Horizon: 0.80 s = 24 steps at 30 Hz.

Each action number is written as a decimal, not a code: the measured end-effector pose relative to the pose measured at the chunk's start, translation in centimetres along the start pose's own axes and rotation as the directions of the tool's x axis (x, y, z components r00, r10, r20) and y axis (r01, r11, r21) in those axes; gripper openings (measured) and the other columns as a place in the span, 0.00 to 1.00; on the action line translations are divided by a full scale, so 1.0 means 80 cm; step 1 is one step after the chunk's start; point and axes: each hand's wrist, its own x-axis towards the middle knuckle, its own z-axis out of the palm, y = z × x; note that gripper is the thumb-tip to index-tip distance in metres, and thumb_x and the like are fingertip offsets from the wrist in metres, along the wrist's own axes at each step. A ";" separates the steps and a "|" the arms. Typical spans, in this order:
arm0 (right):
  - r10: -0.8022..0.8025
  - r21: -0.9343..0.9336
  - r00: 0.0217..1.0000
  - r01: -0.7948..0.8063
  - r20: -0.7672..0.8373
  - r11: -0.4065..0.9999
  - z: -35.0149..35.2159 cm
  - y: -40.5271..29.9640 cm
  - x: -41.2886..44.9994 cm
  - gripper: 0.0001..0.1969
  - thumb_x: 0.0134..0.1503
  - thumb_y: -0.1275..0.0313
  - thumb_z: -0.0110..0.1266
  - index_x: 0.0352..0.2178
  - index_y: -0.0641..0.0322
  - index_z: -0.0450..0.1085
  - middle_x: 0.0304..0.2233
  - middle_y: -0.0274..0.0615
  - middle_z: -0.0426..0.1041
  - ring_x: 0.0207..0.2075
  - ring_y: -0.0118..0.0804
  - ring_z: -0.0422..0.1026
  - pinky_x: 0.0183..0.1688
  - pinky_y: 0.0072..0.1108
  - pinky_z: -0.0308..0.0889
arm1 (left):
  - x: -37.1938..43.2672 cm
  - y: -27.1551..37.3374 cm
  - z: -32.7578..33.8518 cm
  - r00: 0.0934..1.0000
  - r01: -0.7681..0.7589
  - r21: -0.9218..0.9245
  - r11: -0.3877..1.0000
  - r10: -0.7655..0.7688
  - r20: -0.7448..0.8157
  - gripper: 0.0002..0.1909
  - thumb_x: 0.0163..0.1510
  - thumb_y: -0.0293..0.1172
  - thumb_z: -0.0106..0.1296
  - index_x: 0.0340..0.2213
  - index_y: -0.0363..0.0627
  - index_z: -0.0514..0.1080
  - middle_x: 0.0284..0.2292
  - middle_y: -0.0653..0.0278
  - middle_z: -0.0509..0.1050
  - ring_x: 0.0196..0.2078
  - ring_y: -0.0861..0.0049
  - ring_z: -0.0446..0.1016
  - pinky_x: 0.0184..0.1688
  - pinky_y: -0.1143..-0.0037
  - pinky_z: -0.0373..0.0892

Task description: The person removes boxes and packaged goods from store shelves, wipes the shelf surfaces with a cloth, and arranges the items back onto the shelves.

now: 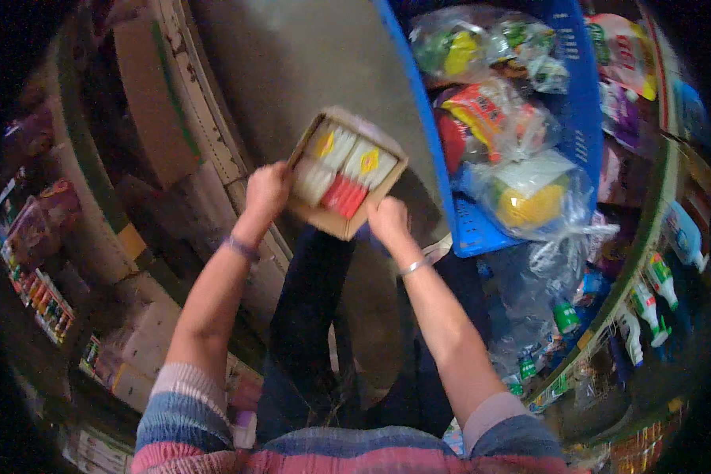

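Note:
Between my hands is an open cardboard box, tilted so its inside faces me. My left hand grips its left side, and my right hand grips the lower right corner. Inside sit white packs with yellow diamond marks, and one red pack near the bottom edge. Blur hides what the packs contain. A bracelet is on each of my wrists.
To my right stands a blue plastic basket with several bagged goods, among them a yellow item in a clear bag. Shelves flank the aisle; spray bottles line the right one, cardboard cartons the left. Concrete floor lies ahead.

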 end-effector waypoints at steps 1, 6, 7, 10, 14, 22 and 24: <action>-0.065 0.007 0.998 0.065 -0.001 0.998 -0.013 0.001 -0.031 0.20 0.49 0.61 0.45 0.19 0.71 0.71 0.21 0.62 0.69 0.26 0.59 0.72 0.30 0.39 0.67 | -0.033 0.013 -0.021 0.999 0.031 -0.042 0.999 -0.031 0.009 0.07 0.46 0.30 0.45 0.26 0.43 0.71 0.25 0.49 0.72 0.30 0.52 0.70 0.33 0.60 0.67; -0.090 -0.037 0.996 0.091 0.026 0.995 -0.137 -0.049 -0.213 0.21 0.49 0.61 0.46 0.15 0.73 0.70 0.18 0.64 0.67 0.22 0.58 0.71 0.29 0.39 0.66 | -0.201 0.088 -0.142 0.996 -0.069 -0.101 0.992 0.063 -0.062 0.05 0.45 0.29 0.47 0.24 0.42 0.70 0.21 0.49 0.70 0.25 0.51 0.70 0.27 0.60 0.66; -0.133 -0.053 0.991 0.132 -0.005 0.990 -0.158 -0.043 -0.247 0.22 0.50 0.61 0.45 0.15 0.72 0.70 0.17 0.64 0.67 0.21 0.57 0.71 0.28 0.38 0.67 | -0.228 0.109 -0.156 0.986 -0.140 -0.133 0.981 0.126 -0.113 0.04 0.45 0.28 0.48 0.22 0.41 0.68 0.20 0.49 0.69 0.25 0.51 0.70 0.26 0.61 0.66; -0.140 -0.039 0.978 0.136 -0.152 0.990 -0.228 -0.027 -0.345 0.21 0.50 0.62 0.44 0.14 0.73 0.69 0.14 0.63 0.65 0.18 0.58 0.70 0.26 0.38 0.66 | -0.289 0.182 -0.201 0.936 -0.339 -0.130 0.932 0.319 -0.150 0.03 0.45 0.27 0.49 0.24 0.42 0.69 0.19 0.52 0.69 0.23 0.54 0.70 0.24 0.63 0.66; -0.056 0.008 0.941 0.062 -0.335 0.998 -0.327 -0.011 -0.475 0.20 0.48 0.62 0.46 0.15 0.71 0.70 0.14 0.61 0.66 0.19 0.56 0.70 0.25 0.38 0.66 | -0.346 0.298 -0.277 0.785 -0.610 -0.085 0.788 0.587 -0.196 0.03 0.45 0.27 0.49 0.24 0.42 0.69 0.19 0.55 0.70 0.22 0.58 0.70 0.25 0.66 0.66; 0.053 0.045 0.702 -0.031 -0.711 0.999 -0.475 0.016 -0.708 0.18 0.46 0.61 0.49 0.13 0.68 0.68 0.15 0.57 0.66 0.19 0.55 0.69 0.24 0.38 0.64 | -0.438 0.503 -0.394 0.404 -0.913 0.005 0.409 0.905 -0.135 0.09 0.45 0.28 0.49 0.16 0.40 0.63 0.16 0.50 0.67 0.18 0.54 0.67 0.20 0.64 0.64; 0.074 0.059 0.652 -0.045 -0.755 0.997 -0.518 0.041 -0.753 0.18 0.46 0.62 0.49 0.13 0.68 0.68 0.14 0.57 0.65 0.19 0.54 0.68 0.23 0.37 0.63 | -0.446 0.565 -0.401 0.372 -0.928 -0.007 0.374 0.920 -0.125 0.09 0.45 0.27 0.48 0.16 0.39 0.63 0.15 0.50 0.66 0.18 0.53 0.67 0.19 0.64 0.63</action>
